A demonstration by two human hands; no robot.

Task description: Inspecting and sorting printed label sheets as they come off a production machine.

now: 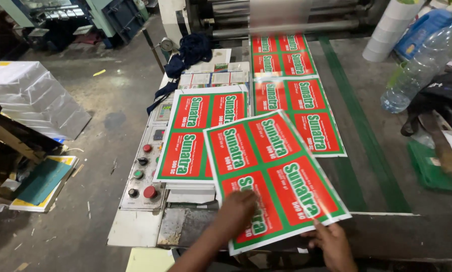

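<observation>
the left hand lies flat on the top sheet, pinning it, while the right hand pinches its near edge. the sheet sits askew over the stack beside the control panel, seemingly mid-alignment.

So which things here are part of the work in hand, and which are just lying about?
In hand: left hand and right hand on the top printed sheet; sheet stack; sheets on the machine bed.
Lying about: plastic bottle, dark cloth, paper rolls.
</observation>
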